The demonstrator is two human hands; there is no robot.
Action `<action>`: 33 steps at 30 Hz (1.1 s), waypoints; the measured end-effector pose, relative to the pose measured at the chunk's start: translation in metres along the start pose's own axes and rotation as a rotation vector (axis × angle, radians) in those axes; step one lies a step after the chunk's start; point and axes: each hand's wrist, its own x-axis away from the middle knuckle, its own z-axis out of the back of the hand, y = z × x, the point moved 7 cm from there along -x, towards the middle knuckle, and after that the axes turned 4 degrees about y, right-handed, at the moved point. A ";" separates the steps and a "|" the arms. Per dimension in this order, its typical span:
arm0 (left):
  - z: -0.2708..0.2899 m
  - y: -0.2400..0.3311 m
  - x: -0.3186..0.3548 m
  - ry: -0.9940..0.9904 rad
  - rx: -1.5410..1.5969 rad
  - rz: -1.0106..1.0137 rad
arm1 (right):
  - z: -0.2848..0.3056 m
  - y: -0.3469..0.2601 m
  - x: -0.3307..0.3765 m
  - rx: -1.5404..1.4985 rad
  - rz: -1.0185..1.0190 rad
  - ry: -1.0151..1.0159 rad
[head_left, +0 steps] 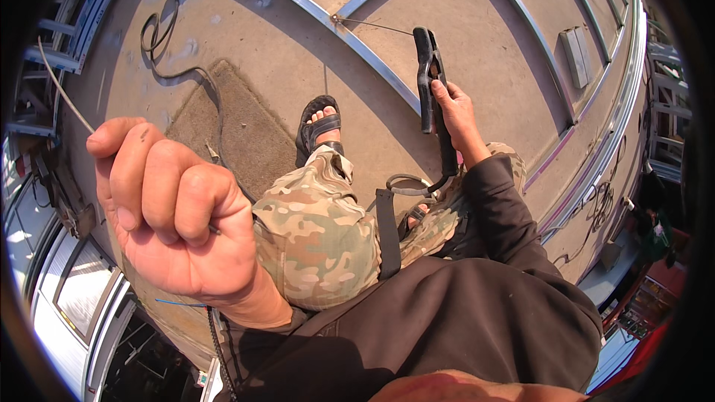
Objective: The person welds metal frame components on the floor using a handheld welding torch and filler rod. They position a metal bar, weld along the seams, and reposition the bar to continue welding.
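My right hand (459, 115) is closed around a black welding electrode holder (424, 67), and its thick cable hangs down past my wrist. A thin welding electrode (378, 27) runs out of the holder's jaws. Its far tip meets, or nearly meets, the joint of a steel tube frame (372, 59) on the ground. Raised close to the camera, my left hand (175, 205) is curled in a fist around a thin grey rod (63, 91), which looks like another welding electrode. The rod sticks out at upper left past the index finger.
A dark cable (186, 72) snakes over the concrete and across a brown mat (234, 119). Grey rectangular bars (576, 57) lie inside the frame at right. My sandalled foot (320, 128) stands near the frame. Stacked metal frames (56, 52) stand at far left.
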 end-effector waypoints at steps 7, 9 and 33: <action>-0.003 -0.004 -0.002 -0.081 0.003 0.071 | -0.003 -0.001 0.000 -0.001 -0.010 -0.007; -0.001 -0.002 -0.001 -0.031 0.021 0.027 | -0.002 -0.002 0.000 0.015 -0.006 -0.006; 0.000 -0.005 -0.004 -0.063 0.012 0.065 | 0.002 0.001 0.002 -0.018 -0.011 0.002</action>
